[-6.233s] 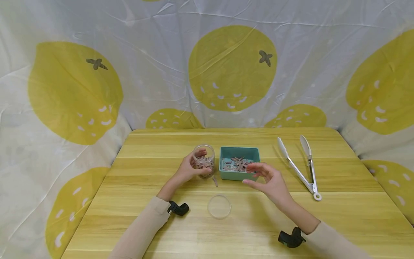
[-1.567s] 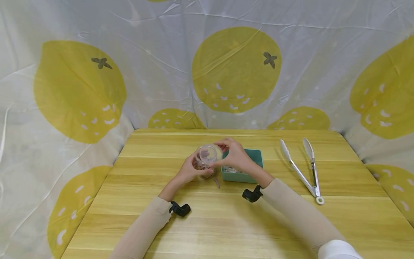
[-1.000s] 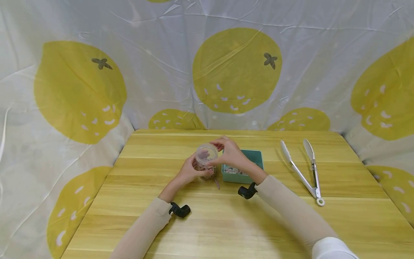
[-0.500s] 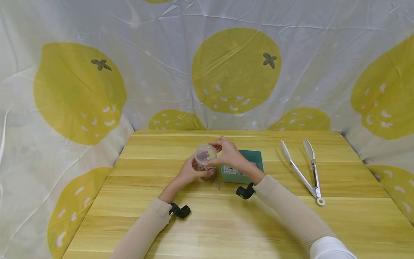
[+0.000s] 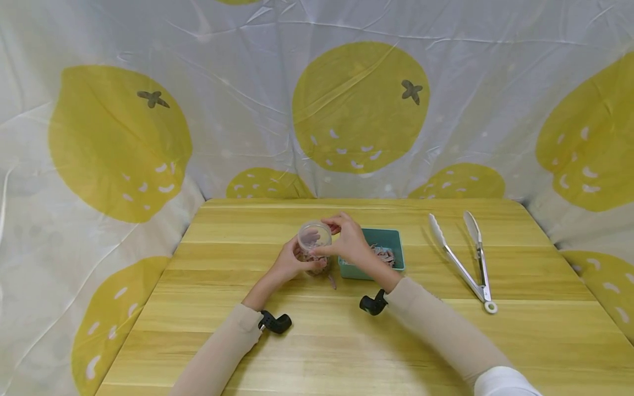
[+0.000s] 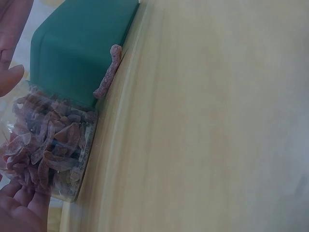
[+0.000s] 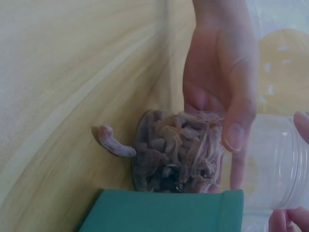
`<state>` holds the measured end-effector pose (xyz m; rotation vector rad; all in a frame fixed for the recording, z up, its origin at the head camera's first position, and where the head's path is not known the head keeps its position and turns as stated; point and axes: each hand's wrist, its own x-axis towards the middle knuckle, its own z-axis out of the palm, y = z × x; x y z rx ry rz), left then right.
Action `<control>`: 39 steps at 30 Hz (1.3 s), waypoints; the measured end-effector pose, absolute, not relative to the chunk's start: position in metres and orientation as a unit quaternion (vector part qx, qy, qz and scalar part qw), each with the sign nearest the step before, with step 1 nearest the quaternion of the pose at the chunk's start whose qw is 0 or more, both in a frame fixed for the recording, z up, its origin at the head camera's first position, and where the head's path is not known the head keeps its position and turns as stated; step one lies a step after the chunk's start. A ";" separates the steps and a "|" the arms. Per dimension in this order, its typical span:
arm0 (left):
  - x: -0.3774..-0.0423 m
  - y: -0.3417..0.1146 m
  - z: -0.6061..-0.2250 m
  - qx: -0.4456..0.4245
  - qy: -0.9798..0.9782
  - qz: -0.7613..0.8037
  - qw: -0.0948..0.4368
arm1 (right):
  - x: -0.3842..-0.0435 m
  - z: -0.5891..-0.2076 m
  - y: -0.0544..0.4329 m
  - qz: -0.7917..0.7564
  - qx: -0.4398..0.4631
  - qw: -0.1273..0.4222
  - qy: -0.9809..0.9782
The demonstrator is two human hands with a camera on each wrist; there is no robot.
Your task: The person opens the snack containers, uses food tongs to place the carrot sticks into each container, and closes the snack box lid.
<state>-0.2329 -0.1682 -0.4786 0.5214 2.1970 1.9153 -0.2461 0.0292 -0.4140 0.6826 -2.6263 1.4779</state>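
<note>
My left hand grips the side of a clear plastic jar, standing upright on the table. Wrinkled brownish-pink dried strips fill roughly its lower half. A clear round lid sits over the jar's mouth, and my right hand holds its rim between thumb and fingers. Whether the threads are engaged I cannot tell. One loose dried strip lies on the wood beside the jar's base. Right next to the jar stands a teal box with more strips inside, partly hidden by my right hand and forearm.
Metal tongs with white tips lie spread on the right of the wooden table. A lemon-print cloth hangs behind the table and along both sides.
Earlier the lid lay on the table and my right hand hovered at the box. The hand then brought the lid to the jar and set it over the mouth. My left hand stayed on the jar.
</note>
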 end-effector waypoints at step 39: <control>-0.238 -0.169 -0.488 0.194 0.733 0.646 0.083 | -0.250 -0.426 0.032 0.520 0.262 0.016 -0.813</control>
